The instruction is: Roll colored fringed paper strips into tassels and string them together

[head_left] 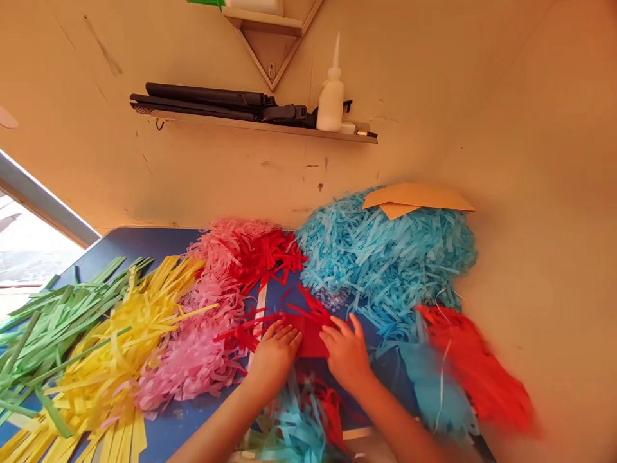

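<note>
A red sheet of tissue paper [312, 335] with strips cut along its ends lies on the blue table [144, 241] in front of me. My left hand [278, 350] rests on its left part, fingers laid flat and close together. On the right edge of the same paper sits my right hand [348, 354], its fingers stretched and slightly spread. Loose red strips [245, 331] show beyond my left fingertips. Below my hands, blue and red fringed paper [301, 418] hangs near the table's front edge, partly blurred.
Left are piles of green strips [62, 321], yellow strips [130, 341] and pink strips [197, 360]. A large blue strip pile [385, 257] holds folded orange paper [419, 196]. Red fringe [482, 366] lies right. A wall shelf [216, 121] carries a white bottle [331, 103] and hair straightener [207, 99].
</note>
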The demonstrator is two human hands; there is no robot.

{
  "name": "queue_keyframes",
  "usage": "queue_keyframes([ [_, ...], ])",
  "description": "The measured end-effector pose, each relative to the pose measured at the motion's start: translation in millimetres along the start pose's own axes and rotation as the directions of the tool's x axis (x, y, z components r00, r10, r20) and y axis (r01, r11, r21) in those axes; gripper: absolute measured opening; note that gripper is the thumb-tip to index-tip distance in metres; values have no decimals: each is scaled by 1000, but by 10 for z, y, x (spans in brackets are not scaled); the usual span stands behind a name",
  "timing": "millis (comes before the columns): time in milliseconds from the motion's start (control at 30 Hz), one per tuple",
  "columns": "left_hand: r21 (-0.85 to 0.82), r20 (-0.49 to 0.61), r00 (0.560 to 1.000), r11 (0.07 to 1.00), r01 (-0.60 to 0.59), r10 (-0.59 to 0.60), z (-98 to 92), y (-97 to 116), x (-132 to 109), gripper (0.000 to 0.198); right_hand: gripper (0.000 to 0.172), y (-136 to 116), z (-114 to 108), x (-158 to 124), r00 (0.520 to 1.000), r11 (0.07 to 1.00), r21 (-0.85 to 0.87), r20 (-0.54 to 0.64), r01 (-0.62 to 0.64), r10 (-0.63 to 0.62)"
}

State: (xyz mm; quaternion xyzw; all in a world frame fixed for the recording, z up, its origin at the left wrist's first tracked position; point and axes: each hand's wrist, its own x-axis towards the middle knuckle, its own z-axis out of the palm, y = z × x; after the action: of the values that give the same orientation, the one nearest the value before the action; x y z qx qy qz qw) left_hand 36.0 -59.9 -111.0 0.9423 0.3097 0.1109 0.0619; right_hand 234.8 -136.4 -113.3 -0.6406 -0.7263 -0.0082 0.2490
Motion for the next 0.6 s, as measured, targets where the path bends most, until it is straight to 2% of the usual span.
queue_keyframes([
  [100,27,68,998,1000,-14,13,79,-28,-84,43,46,298,-234,-104,983,968,-178,21,-175,182],
  [200,10,116,993,1000,-7,6,108,34,-119,46,48,529,-546,-167,941,897,-306,10,-320,339],
  [267,0,126,992,1000,12,-11,118,83,-103,47,53,505,-746,-162,939,908,-279,55,-311,339],
  [333,-2,135,990,1000,28,-28,114,130,-73,47,58,296,-865,-114,963,970,-129,147,-208,226],
  [400,4,144,989,999,40,-40,97,182,-47,45,54,-19,-838,-27,971,992,92,229,-90,67],
  [467,6,154,987,999,50,-50,78,245,-34,43,46,-282,-663,71,948,962,270,311,-24,-64],
  [500,6,159,986,998,55,-56,74,280,-35,42,43,-346,-543,107,935,953,303,340,-6,-102],
  [533,4,164,984,998,62,-62,73,315,-40,42,43,-349,-423,124,929,957,290,357,-8,-100],
  [600,-4,175,982,997,74,-72,82,378,-60,44,45,-181,-244,92,939,986,151,343,-73,17],
])
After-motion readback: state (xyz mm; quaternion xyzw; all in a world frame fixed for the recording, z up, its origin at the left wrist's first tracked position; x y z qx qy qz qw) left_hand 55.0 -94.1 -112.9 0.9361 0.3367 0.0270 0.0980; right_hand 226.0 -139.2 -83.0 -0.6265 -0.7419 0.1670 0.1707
